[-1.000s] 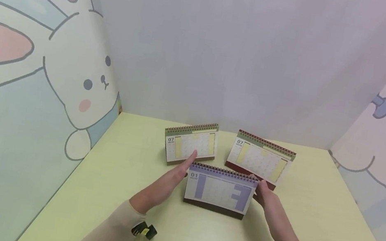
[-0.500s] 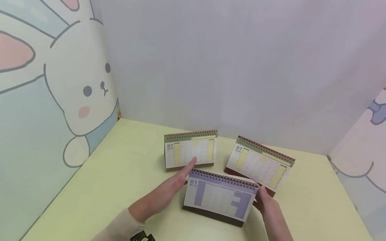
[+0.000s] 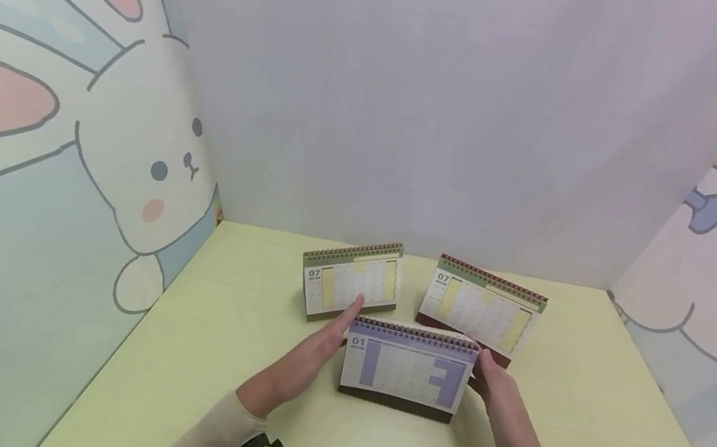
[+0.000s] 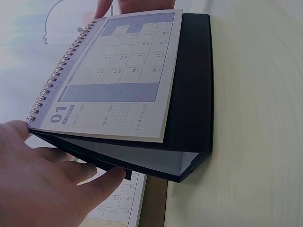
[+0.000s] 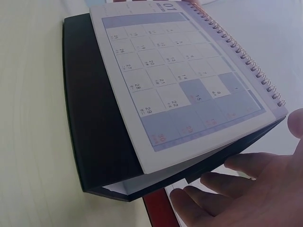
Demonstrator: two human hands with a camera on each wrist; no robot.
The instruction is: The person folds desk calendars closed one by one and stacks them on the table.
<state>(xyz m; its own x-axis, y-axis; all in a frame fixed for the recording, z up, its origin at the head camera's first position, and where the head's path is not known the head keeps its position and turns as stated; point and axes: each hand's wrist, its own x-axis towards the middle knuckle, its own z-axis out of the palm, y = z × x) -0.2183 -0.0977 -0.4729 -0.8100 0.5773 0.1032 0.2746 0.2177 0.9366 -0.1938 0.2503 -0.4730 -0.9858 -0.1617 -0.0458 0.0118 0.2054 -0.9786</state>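
A purple desk calendar [image 3: 407,366] with a spiral top and a dark base stands upright like a tent on the table, its page marked 01. At its left end is my left hand [image 3: 303,358], fingers fairly straight; in the left wrist view the thumb is at the spiral corner and the fingers lie along the side edge and behind. My right hand [image 3: 503,396] flanks the opposite end. The right wrist view shows its fingers [image 5: 241,163] spread loosely by the back panel, the thumb near the top corner. Parts of both hands' contact are hidden.
Two green-topped desk calendars marked 07 stand close behind: one at left [image 3: 353,281] angled inward, one at right [image 3: 481,307] with a red base. A pale yellow table [image 3: 229,297] meets a plain back wall [image 3: 417,109]. Cartoon-printed side walls [image 3: 96,254] flank it.
The scene sits slightly lower in the head view, as the camera has tilted up. Both hands and all the calendars keep their places relative to one another.
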